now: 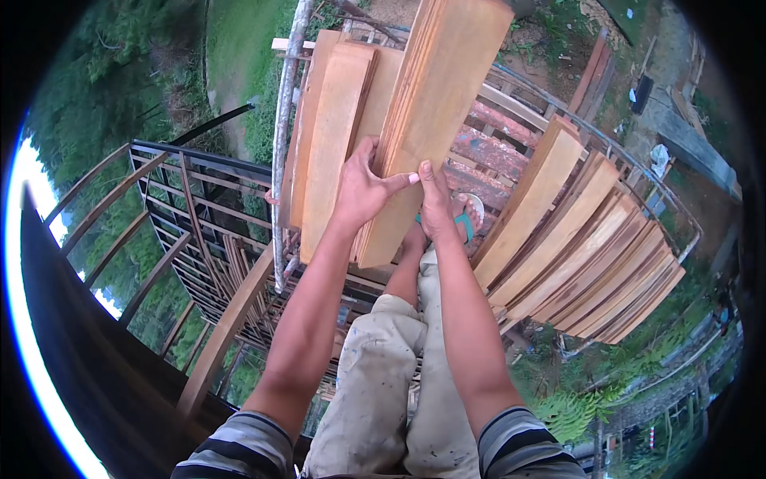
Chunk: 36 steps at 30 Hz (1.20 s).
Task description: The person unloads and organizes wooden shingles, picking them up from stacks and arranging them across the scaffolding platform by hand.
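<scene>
A stack of several long, thin wooden boards point(447, 80) is held between my two hands, slanting up and away from me. On its left edge, my left hand point(367, 185) is closed round the boards with the thumb across the top face. My right hand point(436, 199) grips the right edge, its thumb on top and close to the left thumb. The fingers underneath are hidden. Left of the held stack lie more boards point(337, 112), partly covered by it.
I stand on a raised platform of reddish planks point(491, 152). A metal pole point(286, 144) rises at its left side. Stacked boards point(590, 247) lean at the right along a metal rail point(638, 168). Curved wooden ribs and a dark roof frame point(199, 199) are on the left.
</scene>
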Motion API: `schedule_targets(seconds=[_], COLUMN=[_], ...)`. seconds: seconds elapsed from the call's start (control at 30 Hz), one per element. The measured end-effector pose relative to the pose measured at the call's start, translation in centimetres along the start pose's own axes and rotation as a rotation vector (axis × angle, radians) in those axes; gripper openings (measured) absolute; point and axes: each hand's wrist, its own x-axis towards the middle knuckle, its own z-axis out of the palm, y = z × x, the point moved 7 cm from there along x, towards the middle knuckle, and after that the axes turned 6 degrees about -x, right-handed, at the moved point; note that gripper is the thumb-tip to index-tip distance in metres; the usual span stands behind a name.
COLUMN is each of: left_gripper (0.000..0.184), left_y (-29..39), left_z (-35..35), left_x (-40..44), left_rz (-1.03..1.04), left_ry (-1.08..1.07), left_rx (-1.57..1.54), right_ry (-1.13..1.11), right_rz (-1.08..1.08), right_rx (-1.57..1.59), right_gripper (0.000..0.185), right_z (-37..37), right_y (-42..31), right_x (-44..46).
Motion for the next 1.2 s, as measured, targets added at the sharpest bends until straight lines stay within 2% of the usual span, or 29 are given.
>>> schedule_targets(seconds=[0.03, 0.13, 0.23, 0.33, 0.37, 0.43, 0.5, 0.57, 0.63, 0.67, 0.77, 0.9, 0.97, 1.0, 1.17, 1.2], left_gripper=[0.059, 0.063, 0.073, 0.085, 0.088, 0.082, 0.079, 0.061, 0.058, 0.058, 0.056, 0.047, 0.041, 0.038, 0.031, 0.031], left_y=[1.6, 7.3, 12.3, 14.8, 14.6, 11.6, 8.7, 6.1, 4.3, 4.2, 5.2, 5.9, 5.0, 4.6, 4.7, 4.6], left_z=[0.6, 2.9, 6.1, 8.7, 9.1, 9.0, 7.7, 5.5, 3.0, 1.6, -1.6, -3.1, -3.5, -3.3, -2.6, -2.4], left_x=[1.1, 4.6, 6.7, 6.8, 5.6, 3.3, -1.6, -7.9, -14.1, -17.0, -23.7, -27.6, -28.9, -28.8, -28.2, -28.0], left_rz=[0.024, 0.139, 0.057, 0.175, 0.098, 0.112, 0.085, -0.047, -0.041, -0.104, -0.121, -0.16, -0.098, -0.049, -0.112, -0.114], left_ry=[-0.043, -0.16, -0.24, -0.31, -0.296, -0.279, -0.323, -0.347, -0.445, -0.497, -0.674, -0.816, -0.805, -0.797, -0.819, -0.835], left_rx=[-0.027, -0.01, -0.083, -0.186, -0.115, -0.081, -0.011, 0.085, 0.213, 0.284, 0.508, 0.586, 0.637, 0.663, 0.75, 0.746], right_ry=[-0.016, 0.215, 0.283, 0.382, 0.428, 0.505, 0.535, 0.575, 0.631, 0.655, 0.675, 0.692, 0.701, 0.702, 0.63, 0.705], right_rz=[-0.075, -0.36, -0.32, -0.301, -0.296, -0.267, -0.236, -0.117, -0.047, -0.004, 0.065, 0.123, 0.11, 0.085, 0.004, 0.074], right_rx=[-0.036, -0.142, -0.24, -0.361, -0.429, -0.533, -0.619, -0.661, -0.712, -0.735, -0.681, -0.654, -0.61, -0.574, -0.453, -0.596], right_gripper=[0.073, 0.076, 0.077, 0.074, 0.073, 0.069, 0.067, 0.064, 0.062, 0.061, 0.06, 0.059, 0.059, 0.058, 0.053, 0.052], right_z=[-0.1, -1.4, -4.5, -7.6, -9.0, -11.1, -14.3, -16.3, -17.8, -18.4, -19.2, -19.7, -19.7, -19.7, -19.6, -19.9], right_y=[-2.2, -10.5, -16.7, -21.6, -21.7, -22.1, -19.4, -16.6, -13.0, -11.0, -4.6, 3.0, 5.6, 6.5, 6.8, 7.3], right_x=[0.7, 2.2, 3.5, 3.5, 3.6, 3.1, 2.8, 0.8, -1.3, -2.2, -4.5, -5.2, -5.2, -5.3, -4.4, -5.0])
